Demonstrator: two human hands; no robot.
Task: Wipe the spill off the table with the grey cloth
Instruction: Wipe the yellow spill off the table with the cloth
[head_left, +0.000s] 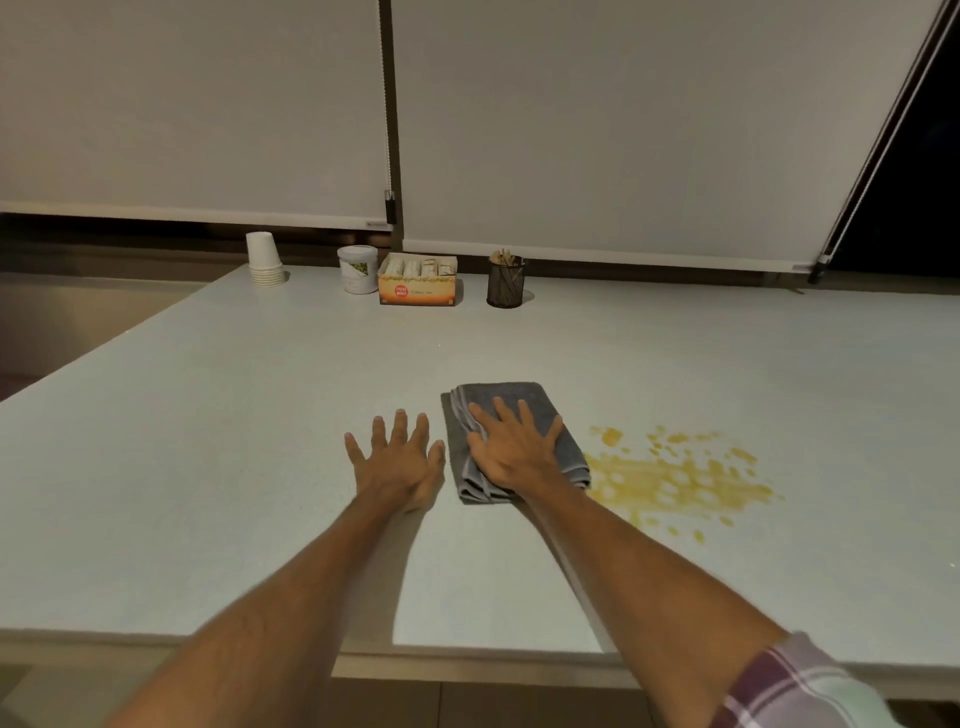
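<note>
right hand (514, 447) flat, fingers spread, pressing grey cloth (519, 405) beside spill (675, 478); left hand (397, 460) splayed on table (208, 415)

I saw the grey cloth (519, 410) folded flat on the pale table (260, 415), its right edge touching the yellow spill (675, 480), a blotchy, splattered patch spreading to the right.
</note>
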